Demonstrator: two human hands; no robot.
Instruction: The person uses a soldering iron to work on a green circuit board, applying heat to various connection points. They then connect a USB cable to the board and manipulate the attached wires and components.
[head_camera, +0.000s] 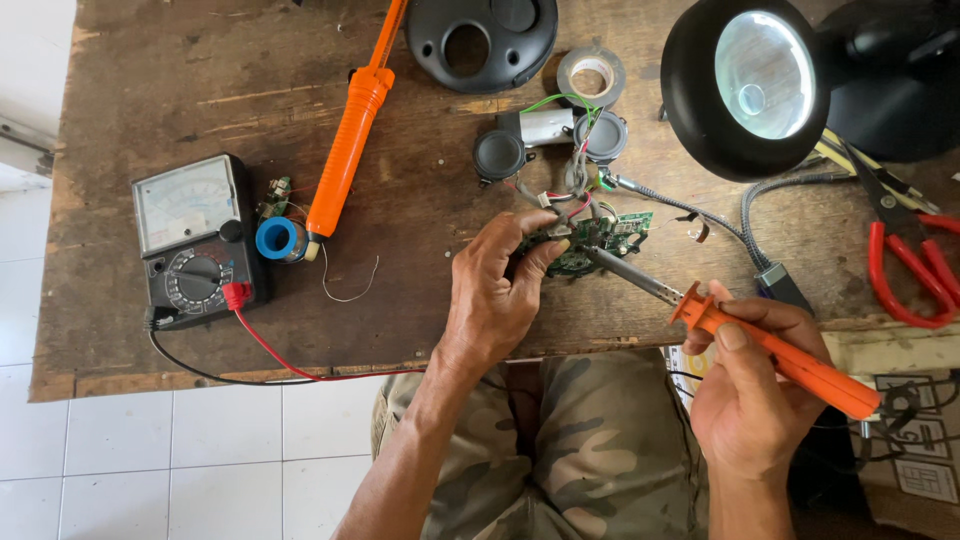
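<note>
My left hand (498, 290) pinches the near edge of a small green circuit board (605, 240) lying on the worn wooden table (200, 90). Red, white and green wires run from the board up to two small round black speakers (498, 154) and a white part. In my right hand (745, 385) is an orange-handled soldering iron (770, 352), gripped by the handle. Its metal tip reaches up and left and touches the board beside my left fingers.
An analog multimeter (195, 240) with red and black leads sits at the left, next to a blue solder spool (278, 240) and an orange desoldering pump (352, 135). A black speaker shell, tape roll (591, 76), lit magnifier lamp (748, 85) and red-handled pliers (905, 270) lie behind and right.
</note>
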